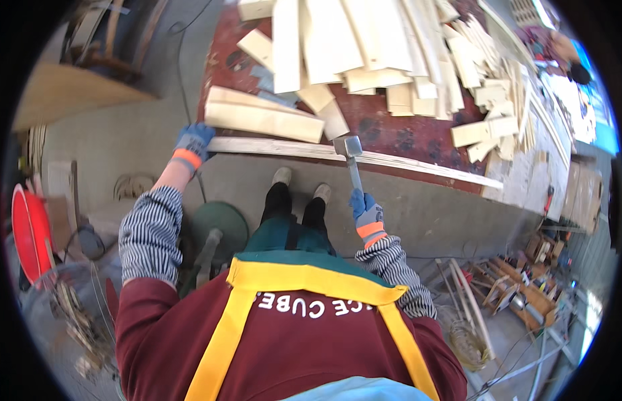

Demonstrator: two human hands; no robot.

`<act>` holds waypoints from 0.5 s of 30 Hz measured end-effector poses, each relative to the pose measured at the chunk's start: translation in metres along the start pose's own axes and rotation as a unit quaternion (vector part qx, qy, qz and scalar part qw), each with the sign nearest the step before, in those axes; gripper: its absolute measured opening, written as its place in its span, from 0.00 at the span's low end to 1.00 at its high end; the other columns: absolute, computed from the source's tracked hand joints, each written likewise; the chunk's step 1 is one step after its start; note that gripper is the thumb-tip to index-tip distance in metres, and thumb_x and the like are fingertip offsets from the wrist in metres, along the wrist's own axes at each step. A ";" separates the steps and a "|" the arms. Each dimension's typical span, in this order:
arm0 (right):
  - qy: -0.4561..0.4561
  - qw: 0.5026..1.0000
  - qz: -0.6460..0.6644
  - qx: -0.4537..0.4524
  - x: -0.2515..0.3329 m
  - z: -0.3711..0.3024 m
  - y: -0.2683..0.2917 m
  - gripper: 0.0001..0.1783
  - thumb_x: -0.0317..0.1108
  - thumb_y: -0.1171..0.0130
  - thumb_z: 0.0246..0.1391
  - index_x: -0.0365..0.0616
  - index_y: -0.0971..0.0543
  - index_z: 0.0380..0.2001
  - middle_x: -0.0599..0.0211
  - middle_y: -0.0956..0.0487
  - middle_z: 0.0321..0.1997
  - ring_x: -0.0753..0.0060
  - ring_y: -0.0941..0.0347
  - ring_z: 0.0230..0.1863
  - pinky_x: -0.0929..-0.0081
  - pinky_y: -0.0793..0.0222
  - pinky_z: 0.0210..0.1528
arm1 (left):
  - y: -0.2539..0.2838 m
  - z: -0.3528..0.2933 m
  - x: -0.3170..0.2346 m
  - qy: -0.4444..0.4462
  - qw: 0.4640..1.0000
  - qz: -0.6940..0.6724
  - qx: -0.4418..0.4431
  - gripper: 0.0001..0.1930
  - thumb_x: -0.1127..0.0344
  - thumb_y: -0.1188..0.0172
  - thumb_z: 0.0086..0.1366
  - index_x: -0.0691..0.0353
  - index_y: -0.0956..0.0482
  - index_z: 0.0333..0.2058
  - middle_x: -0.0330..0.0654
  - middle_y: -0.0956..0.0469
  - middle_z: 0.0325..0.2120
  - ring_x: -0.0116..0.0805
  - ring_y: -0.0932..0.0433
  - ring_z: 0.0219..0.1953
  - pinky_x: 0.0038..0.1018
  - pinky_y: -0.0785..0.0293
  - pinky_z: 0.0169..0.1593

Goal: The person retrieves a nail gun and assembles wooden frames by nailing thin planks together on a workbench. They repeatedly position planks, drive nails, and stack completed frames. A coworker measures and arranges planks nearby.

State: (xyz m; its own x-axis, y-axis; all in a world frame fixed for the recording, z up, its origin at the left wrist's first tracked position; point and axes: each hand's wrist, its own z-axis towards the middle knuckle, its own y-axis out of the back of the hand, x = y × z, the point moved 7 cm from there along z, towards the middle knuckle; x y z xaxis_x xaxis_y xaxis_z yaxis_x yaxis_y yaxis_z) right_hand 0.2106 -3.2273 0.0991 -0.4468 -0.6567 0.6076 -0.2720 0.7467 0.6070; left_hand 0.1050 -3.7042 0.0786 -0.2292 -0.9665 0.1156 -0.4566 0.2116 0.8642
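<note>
My right hand (368, 212), in a blue and grey glove with an orange cuff, is closed round the handle of a hammer (352, 170). The hammer's square metal head (348, 146) is over the front edge of the red-brown table (384, 144). Along that edge lies a long pale wooden strip (284, 148). My left hand (194, 142), gloved alike, is closed at the strip's left end; its fingertips are partly hidden. Just behind the strip, beside that hand, rest wider wooden boards (264, 115).
A large pile of pale boards (344, 40) covers the table's far side, with short offcuts (488, 130) to the right. A round green stool (221, 227) stands at my left. Scrap wood (518, 287) lies on the floor at right; a red disc-shaped object (30, 234) is at far left.
</note>
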 end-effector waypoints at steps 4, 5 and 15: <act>-0.047 0.975 0.200 -0.088 0.000 -0.018 0.035 0.24 0.53 0.48 0.63 0.40 0.22 0.33 0.66 0.20 0.25 0.76 0.31 0.20 0.71 0.36 0.22 | -0.005 -0.009 0.007 0.000 0.999 0.007 -0.053 0.24 0.49 0.29 0.45 0.46 0.24 0.41 0.40 0.24 0.40 0.41 0.24 0.45 0.38 0.30 0.51; -0.014 0.966 0.226 -0.123 -0.007 -0.018 0.041 0.24 0.54 0.48 0.62 0.41 0.22 0.32 0.66 0.21 0.25 0.77 0.33 0.18 0.72 0.37 0.20 | -0.010 -0.010 0.011 0.006 0.999 0.006 -0.050 0.23 0.48 0.30 0.45 0.47 0.24 0.40 0.40 0.24 0.40 0.42 0.24 0.45 0.38 0.31 0.50; -0.216 0.898 0.357 -0.140 -0.074 -0.013 0.058 0.31 0.63 0.49 0.58 0.42 0.20 0.31 0.72 0.31 0.15 0.76 0.40 0.12 0.70 0.43 0.14 | -0.026 -0.015 0.033 -0.009 0.955 -0.276 -0.107 0.31 0.54 0.20 0.36 0.56 0.21 0.41 0.45 0.21 0.39 0.46 0.23 0.42 0.37 0.25 0.48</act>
State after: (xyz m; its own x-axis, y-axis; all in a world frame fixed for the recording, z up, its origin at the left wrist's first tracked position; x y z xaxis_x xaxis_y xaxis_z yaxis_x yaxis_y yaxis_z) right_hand 0.2385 -3.1370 0.0961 -0.7271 0.1265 0.6748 0.4128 0.8660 0.2824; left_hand 0.1218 -3.7435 0.0673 -0.0201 -0.9195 -0.3925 -0.3270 -0.3649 0.8717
